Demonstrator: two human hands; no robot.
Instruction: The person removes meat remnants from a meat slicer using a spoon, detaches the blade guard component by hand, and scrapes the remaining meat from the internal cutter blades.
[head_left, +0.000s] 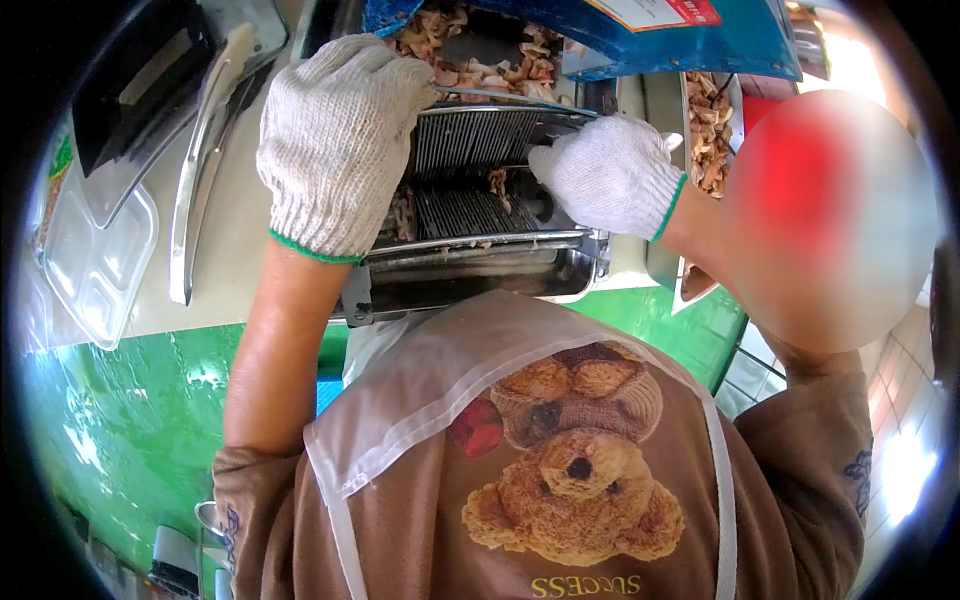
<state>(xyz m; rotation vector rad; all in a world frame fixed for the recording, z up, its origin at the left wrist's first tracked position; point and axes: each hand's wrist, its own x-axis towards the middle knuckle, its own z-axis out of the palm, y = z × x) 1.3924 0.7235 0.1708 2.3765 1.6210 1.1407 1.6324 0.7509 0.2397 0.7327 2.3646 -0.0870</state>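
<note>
My left hand (pixel 340 140), in a white knitted glove with a green cuff, is closed at the left end of a dark metal comb frame (pixel 470 135) with rows of thin parallel teeth. At the frame's right end my right hand (pixel 610 175), gloved the same way, has its fingers curled against the metal; its exact hold is partly hidden. Small scraps of meat (pixel 498 185) cling to the lower row of teeth (pixel 460 212). Below these teeth lies a shallow metal tray (pixel 480 272). Sliced meat (pixel 500 75) lies just beyond the frame.
A blue machine housing (pixel 690 45) stands beyond my hands. More sliced meat (pixel 708 130) fills a container on the right. Metal tongs (pixel 190 200), a clear divided plastic tray (pixel 100 250) and a black container (pixel 145 90) are at left. A blurred area covers the right side.
</note>
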